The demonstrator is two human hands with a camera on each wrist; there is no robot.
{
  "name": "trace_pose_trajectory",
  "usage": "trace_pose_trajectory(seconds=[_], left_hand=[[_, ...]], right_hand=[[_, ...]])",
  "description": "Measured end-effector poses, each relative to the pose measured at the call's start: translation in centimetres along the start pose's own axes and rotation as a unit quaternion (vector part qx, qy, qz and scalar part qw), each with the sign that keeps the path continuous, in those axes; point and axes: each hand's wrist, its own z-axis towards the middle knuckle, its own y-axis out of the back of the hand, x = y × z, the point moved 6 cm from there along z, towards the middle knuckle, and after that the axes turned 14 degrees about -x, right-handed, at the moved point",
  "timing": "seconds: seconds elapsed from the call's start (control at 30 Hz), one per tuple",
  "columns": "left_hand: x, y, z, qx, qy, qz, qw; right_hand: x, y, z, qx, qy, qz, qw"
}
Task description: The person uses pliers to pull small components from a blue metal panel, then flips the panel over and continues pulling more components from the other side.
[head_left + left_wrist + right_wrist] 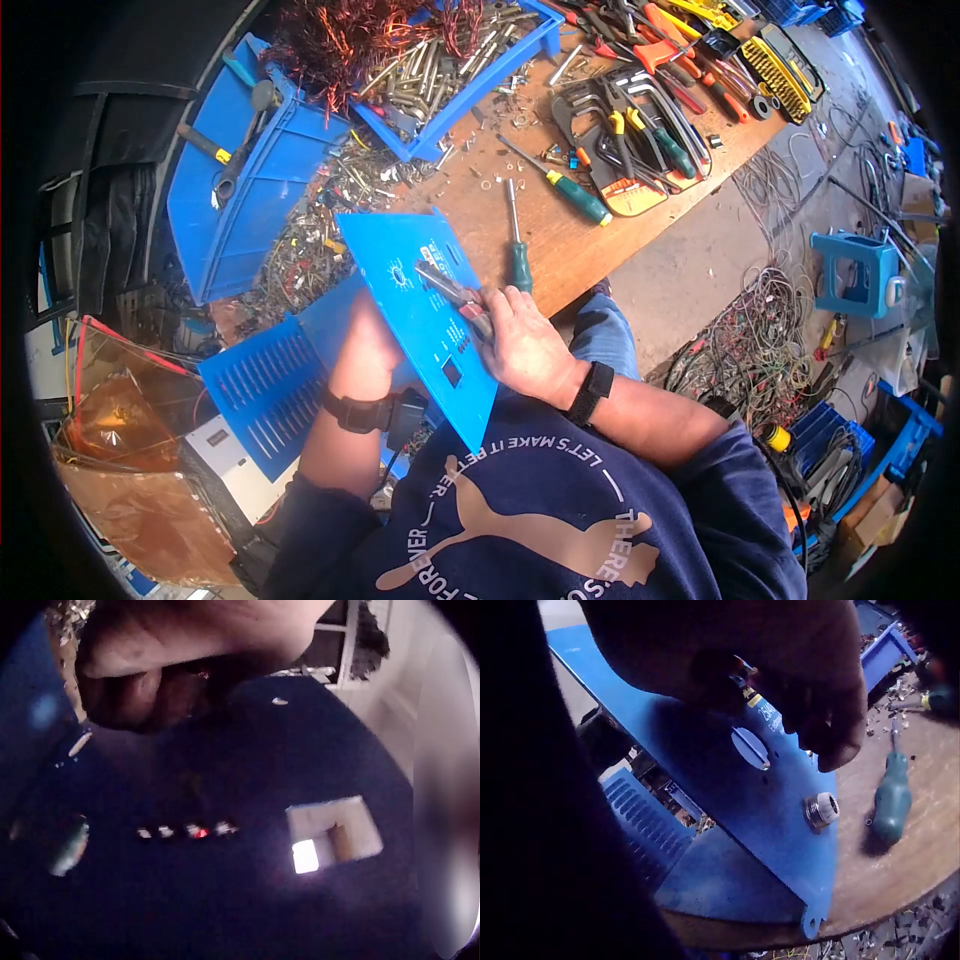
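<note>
A blue metal panel (415,300) with white printing and cutouts stands tilted in front of the person. The right hand (527,343) grips pliers (455,295), their metal nose lying across the printed face. In the right wrist view, a round metal fitting (821,811) sticks out of the panel near the fingers. Behind the panel is the left hand (368,345), largely hidden in the head view. The left wrist view shows its curled fingers (135,697) against the panel's dark back, above a square cutout; I cannot tell what they hold.
A vented blue sheet (265,390) lies at the left. Two screwdrivers, one with a green handle (519,268), lie on the wooden table (570,245). Behind them are a hex key set (640,130), a blue tray (430,135) of metal parts and copper wire, and a blue bin (235,200).
</note>
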Motion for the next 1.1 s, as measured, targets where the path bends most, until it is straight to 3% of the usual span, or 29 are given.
trace_pose_trajectory(seconds=[0.03, 0.13, 0.23, 0.33, 0.43, 0.53, 0.63, 0.73, 0.83, 0.93, 1.03, 1.1], left_hand=[[0.1, 0.7, 0.1, -0.003, -0.010, 0.013, 1.000], [-0.3, 2.7, -1.0, -0.107, -0.187, 0.142, 0.966], [0.0, 2.9, -1.0, -0.115, -0.270, 0.096, 0.951], [0.7, 3.3, 0.0, -0.050, -0.206, 0.008, 0.977], [0.7, 3.3, 0.2, -0.008, -0.212, 0.090, 0.973], [0.6, 1.1, -0.1, -0.033, -0.175, 0.014, 0.984], [0.9, -0.1, 0.3, -0.040, 0.010, -0.043, 0.998], [0.3, 1.4, 0.3, -0.067, -0.095, 0.026, 0.993], [0.5, 3.7, 0.0, -0.105, -0.238, 0.137, 0.956], [0.9, 1.7, -0.9, -0.046, -0.207, 0.004, 0.977], [1.5, 2.0, 0.3, -0.018, -0.215, 0.051, 0.975], [1.6, 1.5, 0.1, -0.016, -0.179, 0.007, 0.984]], right_hand=[[0.0, 0.0, 0.0, 0.006, -0.003, 0.001, 1.000], [-0.1, -0.2, 0.0, 0.018, -0.005, 0.006, 1.000], [-0.1, -0.3, -0.1, 0.020, 0.000, 0.014, 1.000], [0.0, -0.5, -0.2, 0.015, -0.005, 0.022, 1.000], [-0.1, -0.8, -0.3, 0.013, -0.011, 0.018, 1.000], [0.0, -0.6, -0.1, 0.008, -0.012, 0.002, 1.000], [0.0, -0.5, 0.0, 0.005, -0.010, -0.012, 1.000], [-0.2, -0.5, 0.2, 0.005, -0.008, -0.001, 1.000], [-0.4, -0.9, 0.0, 0.009, 0.000, 0.012, 1.000], [-0.5, -1.0, -0.1, 0.002, 0.011, 0.022, 1.000], [-0.5, -1.1, -0.2, 0.001, 0.015, 0.022, 1.000], [-0.5, -1.1, -0.1, -0.001, 0.020, 0.020, 1.000]])
